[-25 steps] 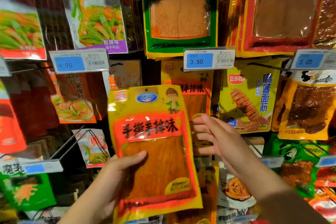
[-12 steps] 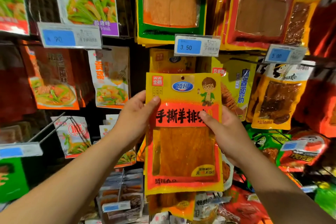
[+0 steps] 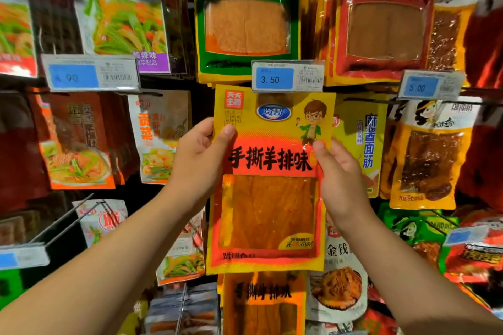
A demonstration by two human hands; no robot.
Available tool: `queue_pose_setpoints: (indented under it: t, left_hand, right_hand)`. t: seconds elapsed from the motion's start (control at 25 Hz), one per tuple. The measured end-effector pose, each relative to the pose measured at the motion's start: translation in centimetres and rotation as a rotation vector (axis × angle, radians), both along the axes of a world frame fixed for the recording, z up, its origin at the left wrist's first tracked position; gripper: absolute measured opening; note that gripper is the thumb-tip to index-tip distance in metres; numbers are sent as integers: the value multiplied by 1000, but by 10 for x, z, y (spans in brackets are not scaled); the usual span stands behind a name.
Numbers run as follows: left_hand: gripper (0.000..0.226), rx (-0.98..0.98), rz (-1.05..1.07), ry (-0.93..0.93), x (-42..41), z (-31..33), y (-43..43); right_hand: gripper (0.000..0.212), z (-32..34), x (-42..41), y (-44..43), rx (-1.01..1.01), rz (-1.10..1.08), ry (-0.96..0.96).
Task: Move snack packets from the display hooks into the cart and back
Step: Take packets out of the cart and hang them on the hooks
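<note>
At the hook display, in the head view, I saw one snack packet [image 3: 268, 179] held up in front of the hanging stock. It was yellow with an orange-red band, and its printed face was turned toward the camera.

- **Lettering:** The band read "手撕羊排味" in black. Above it were a blue oval logo, "贤哥", and a cartoon boy in glasses. A small red square at the top left corner was too fine for me to read with confidence.
- **Orientation:** The packet stood upright with its long axis vertical and its text the right way up. Its top edge met the lower edge of a price tag [image 3: 288, 79] marked "3.50".
- **Left hand:** The left hand [image 3: 200, 155] pinched the packet's left edge, with the thumb on the front just above the band and the fingers behind.
- **Right hand:** The right hand [image 3: 340, 177] pinched the right edge in the same way, level with the band.
- **Above:** A green-bordered packet [image 3: 246, 16] lettered "大片面筋" hung over the tag, with a red-bordered packet [image 3: 381, 22] to its right, whose title was blurred.
- **Other tags:** A left tag [image 3: 91, 76] appeared to read "4.90" and a right tag [image 3: 431, 87] "5.00".
- **Neighbours:** A yellow packet [image 3: 362, 144] just right of the held one read "麻酱面筋" in blue. A lower packet [image 3: 261, 304] directly beneath carried the same orange design, though it was blurred.
</note>
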State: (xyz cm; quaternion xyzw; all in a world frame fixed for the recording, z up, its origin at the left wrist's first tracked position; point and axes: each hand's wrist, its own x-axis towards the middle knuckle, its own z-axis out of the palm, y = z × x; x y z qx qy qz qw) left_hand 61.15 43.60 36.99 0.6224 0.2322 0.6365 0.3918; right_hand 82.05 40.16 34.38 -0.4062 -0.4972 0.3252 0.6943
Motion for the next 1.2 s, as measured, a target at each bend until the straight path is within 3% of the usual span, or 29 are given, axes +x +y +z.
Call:
queue_pose_setpoints:
  t: [0.04,0.16,0.28,0.44,0.76,0.92,1.2]
  left_hand:
    - [18,-3,11,-10,0,0,2]
    - [24,-35,-20,-62,3,-3,7]
    - [20,-16,-63,-95,5,-7,11]
    - [23,0,-70,-63,8,-20,10]
    - [23,81,-15,-92,14,-2,16]
    - [26,40,37,-92,16,2,23]
    - [24,26,137,14,16,-8,42]
  right_hand:
    - [34,-1,1,2,12,9,8]
    - [51,-4,7,9,36,51,40]
    - [20,1,10,17,44,73,24]
    - [24,-4,13,18,120,72,-126]
    - [27,7,7,23,195,54,-34]
    - [38,17,6,24,142,54,-38]
    - [32,12,10,41,64,-32,-133]
